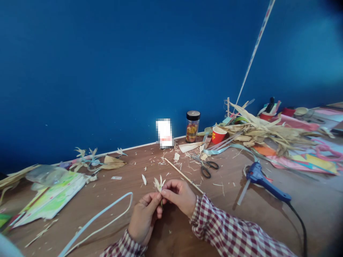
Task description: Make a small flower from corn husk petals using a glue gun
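Note:
Both hands meet over the brown table (112, 200) and pinch a small pale flower (159, 184) of corn-husk petals on a thin stem. My left hand (144, 218) grips the stem from below, fingers closed. My right hand (179, 196) is closed on the petals' base from the right. Both sleeves are red-and-white check. A thin wooden stick (182, 175) lies just behind my right hand.
Scissors (207, 167) and a blue glue gun (264, 180) with its cord lie to the right. A heap of dried corn husks (265, 134), a red cup (218, 135) and a jar (192, 126) stand at the back. A bent pale wire (107, 214) and coloured papers (50, 200) lie left.

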Tool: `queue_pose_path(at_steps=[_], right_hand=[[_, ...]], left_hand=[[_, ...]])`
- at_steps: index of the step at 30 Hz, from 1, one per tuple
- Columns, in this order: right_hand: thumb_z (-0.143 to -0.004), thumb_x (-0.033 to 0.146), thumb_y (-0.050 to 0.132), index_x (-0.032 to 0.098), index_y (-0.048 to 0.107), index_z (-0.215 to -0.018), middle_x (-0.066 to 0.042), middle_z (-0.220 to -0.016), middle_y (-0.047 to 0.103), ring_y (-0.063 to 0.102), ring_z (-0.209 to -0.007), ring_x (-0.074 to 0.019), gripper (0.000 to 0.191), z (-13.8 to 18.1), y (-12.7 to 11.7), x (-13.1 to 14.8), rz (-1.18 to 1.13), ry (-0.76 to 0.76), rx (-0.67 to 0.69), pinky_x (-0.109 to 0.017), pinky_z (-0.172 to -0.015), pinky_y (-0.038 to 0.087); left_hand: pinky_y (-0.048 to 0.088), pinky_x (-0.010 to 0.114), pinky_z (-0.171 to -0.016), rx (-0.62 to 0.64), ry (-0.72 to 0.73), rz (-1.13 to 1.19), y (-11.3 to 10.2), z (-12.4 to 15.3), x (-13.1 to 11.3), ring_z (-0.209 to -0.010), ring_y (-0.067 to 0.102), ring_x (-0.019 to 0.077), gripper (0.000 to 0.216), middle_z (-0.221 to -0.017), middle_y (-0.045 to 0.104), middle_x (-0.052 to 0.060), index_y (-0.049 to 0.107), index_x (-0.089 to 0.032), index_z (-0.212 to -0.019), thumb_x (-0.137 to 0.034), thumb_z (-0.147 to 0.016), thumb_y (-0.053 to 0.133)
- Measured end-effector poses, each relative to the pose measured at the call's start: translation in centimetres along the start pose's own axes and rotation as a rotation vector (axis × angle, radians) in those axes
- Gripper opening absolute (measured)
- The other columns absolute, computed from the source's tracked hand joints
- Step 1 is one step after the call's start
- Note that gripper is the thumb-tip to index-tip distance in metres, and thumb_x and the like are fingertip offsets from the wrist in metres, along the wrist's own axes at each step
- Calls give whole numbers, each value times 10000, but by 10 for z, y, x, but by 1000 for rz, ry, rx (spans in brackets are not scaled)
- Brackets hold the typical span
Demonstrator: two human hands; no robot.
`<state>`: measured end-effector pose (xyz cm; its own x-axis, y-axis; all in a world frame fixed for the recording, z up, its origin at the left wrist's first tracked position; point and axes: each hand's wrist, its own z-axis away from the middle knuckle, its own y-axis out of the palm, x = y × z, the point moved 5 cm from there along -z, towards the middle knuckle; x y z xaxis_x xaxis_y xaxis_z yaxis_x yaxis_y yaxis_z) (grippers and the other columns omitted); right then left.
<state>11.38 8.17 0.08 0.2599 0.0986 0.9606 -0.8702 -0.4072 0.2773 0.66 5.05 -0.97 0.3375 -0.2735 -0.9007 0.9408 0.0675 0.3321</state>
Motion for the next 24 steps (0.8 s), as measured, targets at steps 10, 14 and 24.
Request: queue_pose_path(at_steps=[10, 14, 24], right_hand=[[-723, 321, 578, 140, 540, -728, 27, -572, 556, 509, -523, -80, 185, 1, 1, 2, 59, 20, -40, -196, -528, 390], [-729, 300, 568, 140, 534, -729, 25, -571, 551, 510, -526, -77, 164, 1, 0, 0, 78, 22, -47, -189, -520, 386], [-740, 356, 556, 124, 563, -747, 18, -580, 562, 499, -519, -69, 232, 0, -2, 1, 83, 40, -41, -185, -502, 381]], left_hand=[[347, 143, -422, -9, -9, 26, 2, 2, 0, -431, 419, 35, 185, -549, 562, -24, 606, -128, -621, -302, -654, 660], [340, 141, -417, -12, -3, 16, 2, 2, 0, -426, 413, 34, 184, -544, 559, -25, 605, -129, -617, -301, -658, 657], [430, 153, -497, -6, -37, 77, 2, 1, 1, -510, 504, 54, 165, -623, 607, 7, 645, -122, -680, -283, -652, 671]])
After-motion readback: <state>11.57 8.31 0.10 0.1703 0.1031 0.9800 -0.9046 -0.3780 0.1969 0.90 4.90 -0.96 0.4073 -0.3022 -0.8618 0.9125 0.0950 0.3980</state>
